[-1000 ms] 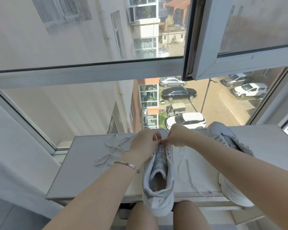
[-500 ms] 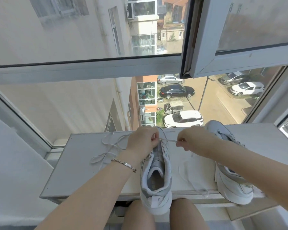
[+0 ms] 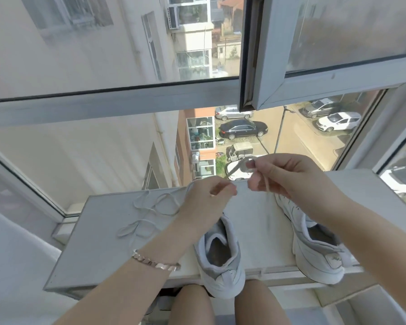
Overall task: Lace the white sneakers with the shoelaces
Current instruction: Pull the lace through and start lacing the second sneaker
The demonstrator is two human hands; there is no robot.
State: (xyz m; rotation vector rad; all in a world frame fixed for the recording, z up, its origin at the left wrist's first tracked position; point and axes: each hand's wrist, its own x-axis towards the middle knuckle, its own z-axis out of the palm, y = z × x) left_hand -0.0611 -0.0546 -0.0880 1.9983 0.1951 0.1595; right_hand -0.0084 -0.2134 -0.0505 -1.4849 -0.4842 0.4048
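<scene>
**Lace held taut in both hands above the middle sneaker**

The working lace (image 3: 232, 171) sits just right of the frame's centre, raised above the table (image 3: 92, 242). It forms a small loop between the 2 hands, and 1 blurred strand drops from the right hand toward the table. The left hand (image 3: 206, 198) has its fingers curled and pinches the lace at its tips. The right hand (image 3: 284, 174) pinches the loop between thumb and fingers in the same way.

Directly below, at lower centre, the middle sneaker (image 3: 218, 261) lies with its heel toward the viewer, overhanging the table's near edge. The left hand hides its eyelets, so I cannot tell how many rows are threaded. The second sneaker (image 3: 314, 249) lies at lower right, also at the near edge. A spare shoelace (image 3: 150, 212) lies in loose coils on the table at centre left. A bracelet (image 3: 155, 262) circles the left wrist.

The main risk appears to be a hard pull. It could drag the short end back out of an eyelet or leave the 2 ends uneven. It could also shift the overhanging sneaker off the edge (its heel already hangs clear). An open window (image 3: 249, 55) sits above.
</scene>
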